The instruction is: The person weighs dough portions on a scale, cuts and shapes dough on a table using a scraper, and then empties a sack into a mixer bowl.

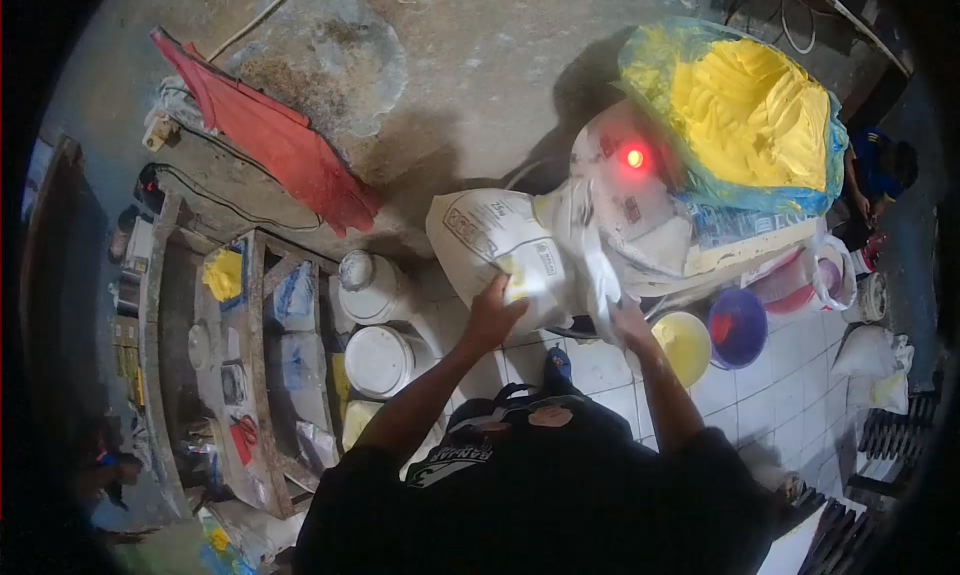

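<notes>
A white printed sack (497, 237) hangs in front of me, its print partly readable as 25 kg and its surface smudged with yellow. My left hand (494, 313) is closed on the sack's lower edge. On the other side, my right hand (630, 327) grips a bunched, folded part of the same sack, its fingertips partly hidden by the plastic. Just beyond the sack stands a pale machine or housing with a glowing red light (635, 158). Whether anything is inside the sack, I cannot tell.
Yellow paste (755, 105) fills a plastic-lined container at upper right. A yellow bucket (682, 347) and a purple bucket (738, 327) stand at right. White lidded pails (378, 361) and a wooden shelf (255, 375) are at left, below a red cloth (265, 125). A person (875, 180) is at far right.
</notes>
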A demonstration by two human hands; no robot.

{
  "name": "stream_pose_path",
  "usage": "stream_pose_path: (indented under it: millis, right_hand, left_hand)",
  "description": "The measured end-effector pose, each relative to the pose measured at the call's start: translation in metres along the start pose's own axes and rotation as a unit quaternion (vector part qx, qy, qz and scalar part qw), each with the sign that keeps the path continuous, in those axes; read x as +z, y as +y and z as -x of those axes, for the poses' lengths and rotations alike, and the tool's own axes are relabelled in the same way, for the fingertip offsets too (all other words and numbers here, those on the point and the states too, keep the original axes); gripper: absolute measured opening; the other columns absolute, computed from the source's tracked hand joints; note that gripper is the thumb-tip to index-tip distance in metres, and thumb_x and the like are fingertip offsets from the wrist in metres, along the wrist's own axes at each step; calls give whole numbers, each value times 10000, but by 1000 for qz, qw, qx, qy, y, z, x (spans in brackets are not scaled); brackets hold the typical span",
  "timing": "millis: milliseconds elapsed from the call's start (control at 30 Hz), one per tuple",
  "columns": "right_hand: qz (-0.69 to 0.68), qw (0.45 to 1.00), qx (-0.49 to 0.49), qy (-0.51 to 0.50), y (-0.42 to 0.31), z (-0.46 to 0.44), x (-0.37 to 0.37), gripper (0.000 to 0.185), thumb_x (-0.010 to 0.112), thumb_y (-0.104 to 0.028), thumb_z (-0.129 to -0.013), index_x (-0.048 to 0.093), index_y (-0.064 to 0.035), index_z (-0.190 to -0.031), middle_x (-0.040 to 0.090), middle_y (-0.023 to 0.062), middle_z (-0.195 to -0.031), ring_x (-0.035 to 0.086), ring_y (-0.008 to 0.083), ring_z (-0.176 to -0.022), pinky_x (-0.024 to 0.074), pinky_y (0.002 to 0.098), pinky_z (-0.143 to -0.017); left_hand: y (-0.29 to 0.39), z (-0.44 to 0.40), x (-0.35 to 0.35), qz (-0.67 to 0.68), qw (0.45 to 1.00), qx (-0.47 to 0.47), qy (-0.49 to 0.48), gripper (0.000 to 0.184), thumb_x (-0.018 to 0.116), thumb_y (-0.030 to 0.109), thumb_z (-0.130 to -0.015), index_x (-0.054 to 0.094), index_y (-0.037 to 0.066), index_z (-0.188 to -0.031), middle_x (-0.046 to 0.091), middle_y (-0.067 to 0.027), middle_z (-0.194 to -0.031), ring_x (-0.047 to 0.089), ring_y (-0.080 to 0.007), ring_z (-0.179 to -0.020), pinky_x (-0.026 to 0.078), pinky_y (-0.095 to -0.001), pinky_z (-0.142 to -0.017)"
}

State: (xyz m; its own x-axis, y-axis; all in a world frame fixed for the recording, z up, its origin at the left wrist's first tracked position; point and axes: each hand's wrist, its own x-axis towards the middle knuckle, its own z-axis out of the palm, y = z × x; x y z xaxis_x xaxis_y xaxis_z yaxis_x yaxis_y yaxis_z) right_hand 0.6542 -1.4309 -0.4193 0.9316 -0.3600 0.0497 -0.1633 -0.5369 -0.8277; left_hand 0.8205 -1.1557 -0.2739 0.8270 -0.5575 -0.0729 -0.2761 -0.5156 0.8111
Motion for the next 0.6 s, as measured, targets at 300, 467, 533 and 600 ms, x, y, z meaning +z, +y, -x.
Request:
stream_pose_path:
  millis: [300, 467, 533, 600]
  right_hand:
    - [-45, 971, -224, 72, -156, -21, 41, 927, 888, -227, -696, 397, -37, -1459, 469, 246, -1455, 415, 468, -1375, 337, 518, -1145]
    - [48, 978, -180, 99, -155, -63, 87, 954, 921, -288, -659, 417, -35, -1428, 490, 246, -1425, 435, 474, -1353, 360, 544, -1107]
    - [37, 976, -194, 91, -149, -74, 90, 886, 918, -291, -673, 470, -22, -1388, 533, 236, -1384, 481, 456, -1320, 394, 537, -1079]
    - [-53, 995, -68, 51, -155, -80, 98, 636, 878, -266, -747, 586, -6, -1248, 639, 192, -1199, 618, 352, -1147, 489, 465, -974]
  left_hand:
    - [9, -30, 20, 69, 996, 11, -59, 392, 727, 250, -864, 589, -19, -1114, 658, -213, -934, 675, -328, -868, 521, -436, -791]
    - [-20, -64, -1, 95, 989, 23, -114, 309, 726, 234, -906, 585, -2, -1046, 638, -126, -932, 591, -167, -819, 491, -355, -732]
    - [-29, -84, -24, 101, 979, 33, -173, 299, 730, 237, -915, 597, 6, -1052, 642, -109, -939, 594, -158, -831, 494, -342, -738]
    - [-33, -104, -45, 188, 949, 4, -254, 306, 733, 261, -940, 640, 24, -1110, 671, -78, -992, 627, -150, -892, 522, -323, -797]
